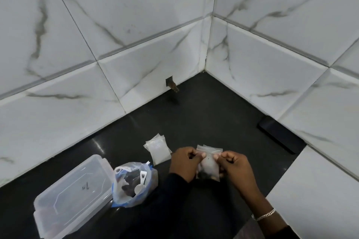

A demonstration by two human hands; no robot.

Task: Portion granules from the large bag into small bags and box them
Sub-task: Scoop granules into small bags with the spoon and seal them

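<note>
Both hands up over the black counter [194, 118], pinching one small bag [208, 163]. Left hand [184, 162] curled tight on the bag's top left edge. Right hand [236, 167] curled tight on the top right edge, with a shiny bracelet [263, 215] on the wrist. Dark bits at the bottom of the small bag, held upright between the two hands.

Everything else placed from that small bag:
- Just to its left and a little farther back, lying flat: a pile of empty small bags [157, 149].
- Farther left and nearer: the large bag [134, 184], open on top, dark stuff inside, a white scoop [140, 182] poking out.
- Farthest left, touching the large bag: a clear plastic box [71, 196] with its lid on.
- Far off to the right, by the wall: a flat black thing [279, 135].
- Behind it all: white tile walls [97, 25] meeting in a corner.
</note>
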